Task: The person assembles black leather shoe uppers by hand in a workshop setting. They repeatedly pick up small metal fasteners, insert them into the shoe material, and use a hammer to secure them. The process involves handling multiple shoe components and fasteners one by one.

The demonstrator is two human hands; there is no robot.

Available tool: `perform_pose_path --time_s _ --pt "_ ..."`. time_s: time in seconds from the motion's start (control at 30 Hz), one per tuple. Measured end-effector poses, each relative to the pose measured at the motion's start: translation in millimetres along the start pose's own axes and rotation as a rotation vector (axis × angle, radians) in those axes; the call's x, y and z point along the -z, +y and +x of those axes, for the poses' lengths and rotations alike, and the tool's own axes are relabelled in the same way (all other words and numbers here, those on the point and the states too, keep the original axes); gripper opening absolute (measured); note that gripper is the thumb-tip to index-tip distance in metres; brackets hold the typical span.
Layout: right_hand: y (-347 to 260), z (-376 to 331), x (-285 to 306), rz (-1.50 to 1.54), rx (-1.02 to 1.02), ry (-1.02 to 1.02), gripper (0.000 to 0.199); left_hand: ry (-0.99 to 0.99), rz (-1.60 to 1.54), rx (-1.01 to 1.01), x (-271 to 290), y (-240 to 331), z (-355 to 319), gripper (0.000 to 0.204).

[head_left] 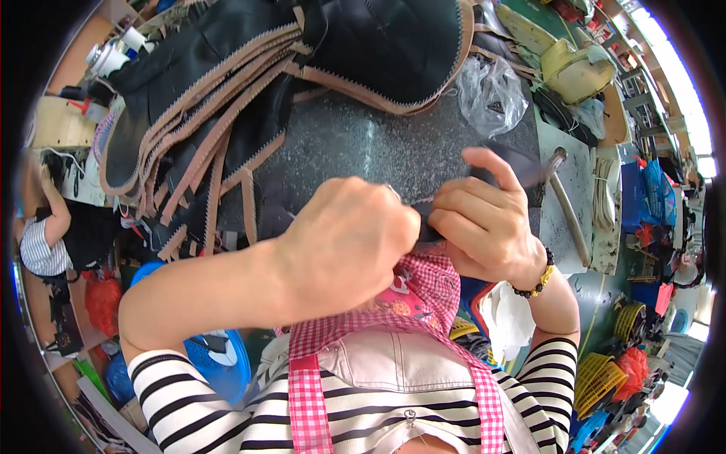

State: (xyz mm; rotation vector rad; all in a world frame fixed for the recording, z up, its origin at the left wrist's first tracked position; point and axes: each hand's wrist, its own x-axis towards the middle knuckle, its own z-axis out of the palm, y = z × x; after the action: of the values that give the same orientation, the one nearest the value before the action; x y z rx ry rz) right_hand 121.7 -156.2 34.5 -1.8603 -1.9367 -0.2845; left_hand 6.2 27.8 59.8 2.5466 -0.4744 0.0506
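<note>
We see two hands of the person meeting over the dark speckled worktable, and between them one small dark leather piece. The left hand is clenched into a fist with its knuckles toward the right hand; what its fingers pinch is hidden from us by the back of the hand, so we cannot tell if it grips the piece. The right hand is closed on the leather piece, with the thumb on top and the fingers curled under it. The piece lies just above the near edge of the worktable, and its long axis seems to run from the left hand toward the far right, but most of it is covered. At the far side of the worktable we count one big heap of black leather cut pieces with tan zigzag borders; single pieces are too many and too overlapped to count. To the right of the worktable lies one hammer, its handle pointing toward the person. Beyond it, at the far right corner of the worktable, sits one crumpled clear plastic bag. One beaded bracelet is on the right wrist.
</note>
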Motion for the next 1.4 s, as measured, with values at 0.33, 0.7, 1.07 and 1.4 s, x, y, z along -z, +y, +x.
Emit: perform_pose_path --time_s 0.33,0.7,1.07,1.4 --pt "-21.3 -16.2 -8.2 -0.078 -0.007 0.405 0.020 0.330 0.652 -0.242 -19.1 17.7 -23.5 0.036" --pt "-26.1 -15.6 -2.2 0.022 0.017 0.344 0.015 0.314 0.666 -0.235 -22.5 30.4 -23.7 0.034" --pt "-27.0 -12.2 12.5 -0.138 -0.089 0.327 0.023 0.273 0.801 -0.289 -13.4 30.2 -14.0 0.029" --pt "22.7 -41.5 -36.6 0.159 -0.661 -0.076 0.055 0.196 1.024 -0.292 -114.6 -50.6 -3.4 0.030"
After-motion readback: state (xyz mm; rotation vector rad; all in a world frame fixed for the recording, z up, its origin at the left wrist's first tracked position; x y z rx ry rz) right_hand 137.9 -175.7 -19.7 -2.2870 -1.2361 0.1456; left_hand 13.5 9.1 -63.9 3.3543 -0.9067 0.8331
